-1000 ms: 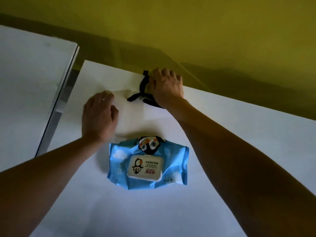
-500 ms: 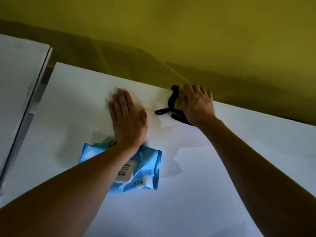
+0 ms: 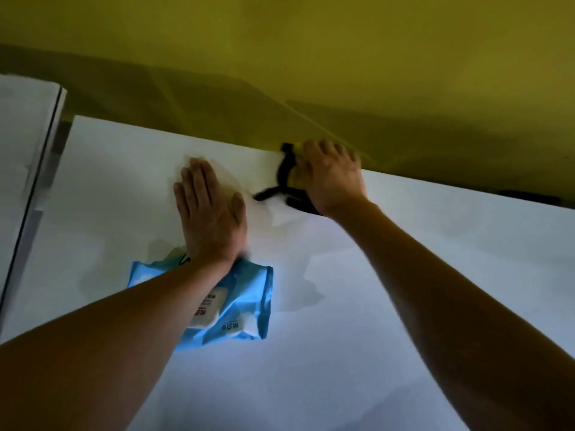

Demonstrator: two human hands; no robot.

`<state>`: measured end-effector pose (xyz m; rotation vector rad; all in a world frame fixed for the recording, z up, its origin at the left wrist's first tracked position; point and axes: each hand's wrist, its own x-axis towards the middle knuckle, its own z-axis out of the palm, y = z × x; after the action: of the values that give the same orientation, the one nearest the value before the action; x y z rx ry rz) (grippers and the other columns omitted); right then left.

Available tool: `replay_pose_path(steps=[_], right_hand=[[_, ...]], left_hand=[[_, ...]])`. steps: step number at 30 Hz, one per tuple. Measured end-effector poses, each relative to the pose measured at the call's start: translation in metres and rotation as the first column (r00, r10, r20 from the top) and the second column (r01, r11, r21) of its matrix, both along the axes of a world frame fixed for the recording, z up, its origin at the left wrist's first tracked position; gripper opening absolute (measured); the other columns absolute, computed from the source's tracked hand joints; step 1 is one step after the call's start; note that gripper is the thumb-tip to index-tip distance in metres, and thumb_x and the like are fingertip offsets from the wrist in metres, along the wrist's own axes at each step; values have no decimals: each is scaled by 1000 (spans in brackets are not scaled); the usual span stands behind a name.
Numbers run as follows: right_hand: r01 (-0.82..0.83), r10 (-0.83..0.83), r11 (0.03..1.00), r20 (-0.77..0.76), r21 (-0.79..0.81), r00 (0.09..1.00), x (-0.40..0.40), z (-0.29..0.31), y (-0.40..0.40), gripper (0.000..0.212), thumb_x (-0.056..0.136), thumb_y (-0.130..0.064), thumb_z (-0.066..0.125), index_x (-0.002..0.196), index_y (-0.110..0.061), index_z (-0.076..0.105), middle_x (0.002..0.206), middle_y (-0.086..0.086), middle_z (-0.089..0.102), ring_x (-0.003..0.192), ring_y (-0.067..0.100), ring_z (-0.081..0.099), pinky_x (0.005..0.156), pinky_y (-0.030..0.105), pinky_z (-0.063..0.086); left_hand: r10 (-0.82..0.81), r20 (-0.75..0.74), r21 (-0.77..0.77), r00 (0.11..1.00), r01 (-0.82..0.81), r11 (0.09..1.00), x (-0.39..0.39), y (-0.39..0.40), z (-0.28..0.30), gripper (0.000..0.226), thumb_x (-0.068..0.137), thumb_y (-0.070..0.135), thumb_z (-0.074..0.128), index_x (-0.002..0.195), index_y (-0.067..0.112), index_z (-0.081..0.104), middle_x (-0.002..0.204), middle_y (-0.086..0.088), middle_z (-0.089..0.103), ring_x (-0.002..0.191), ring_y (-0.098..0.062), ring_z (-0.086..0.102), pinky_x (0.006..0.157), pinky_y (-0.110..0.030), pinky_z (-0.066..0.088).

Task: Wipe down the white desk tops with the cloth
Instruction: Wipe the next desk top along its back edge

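My left hand (image 3: 209, 213) lies flat with straight fingers on a thin white wipe cloth (image 3: 264, 213), pressing it onto the white desk top (image 3: 373, 306). The cloth shows around the fingertips and to the right of the thumb. My right hand (image 3: 331, 178) rests curled over a black object with thin legs (image 3: 280, 181) at the desk's far edge, against the yellow wall. A yellow part of that object peeks out by the fingers.
A blue pack of wet wipes (image 3: 236, 306) lies on the desk under my left forearm. A second white desk (image 3: 21, 150) stands at the left, apart by a narrow gap. The yellow wall (image 3: 311, 57) runs along the far edge.
My left hand slid the cloth from the left toward the right and farther up the desk. My right hand stayed on the black object. The view shifted left.
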<state>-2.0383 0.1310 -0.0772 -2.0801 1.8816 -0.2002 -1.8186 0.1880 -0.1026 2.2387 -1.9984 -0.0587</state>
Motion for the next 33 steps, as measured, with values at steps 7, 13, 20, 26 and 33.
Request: replay_pose_path(steps=[7, 13, 20, 26, 33], right_hand=[[178, -176, 984, -101, 8, 979, -89, 6, 31, 34, 106, -41, 37, 116, -13, 55, 113, 16, 60, 105, 37, 55, 87, 45, 37], [95, -91, 995, -97, 37, 991, 15, 8, -1, 39, 102, -42, 39, 132, -22, 54, 130, 9, 57, 119, 32, 52, 94, 42, 34], [19, -19, 1000, -22, 6, 1000, 22, 7, -5, 37, 105, -43, 38, 131, -21, 53, 127, 6, 57, 118, 30, 52, 91, 40, 34], [216, -218, 976, -71, -26, 973, -105, 3, 44, 34, 105, -41, 37, 119, -16, 57, 117, 13, 58, 109, 34, 53, 91, 43, 34], [320, -328, 942, -79, -96, 941, -52, 3, 30, 40, 97, -37, 37, 107, -11, 66, 105, 18, 64, 102, 37, 57, 93, 43, 37]], left_hand=[[21, -13, 18, 1000, -21, 1000, -5, 0, 2, 79, 103, 46, 22, 164, -4, 14, 171, -26, 17, 158, -43, 17, 131, -53, 7], [10, -4, 0, 1000, -10, 1000, -3, 1, 0, 78, 103, 43, 26, 163, -6, 17, 170, -27, 20, 157, -45, 20, 130, -53, 8], [-3, -20, -31, 1000, 2, 1000, 1, 0, -3, 79, 103, 45, 30, 162, -6, 21, 168, -28, 25, 155, -46, 25, 130, -53, 10], [0, -17, 3, 1000, 0, 1000, -2, 1, 1, 79, 102, 44, 29, 164, -4, 16, 170, -27, 19, 157, -45, 20, 131, -53, 8], [3, 5, 33, 1000, -3, 999, -9, 0, 2, 79, 101, 42, 23, 163, -7, 12, 170, -30, 15, 157, -48, 17, 130, -55, 4]])
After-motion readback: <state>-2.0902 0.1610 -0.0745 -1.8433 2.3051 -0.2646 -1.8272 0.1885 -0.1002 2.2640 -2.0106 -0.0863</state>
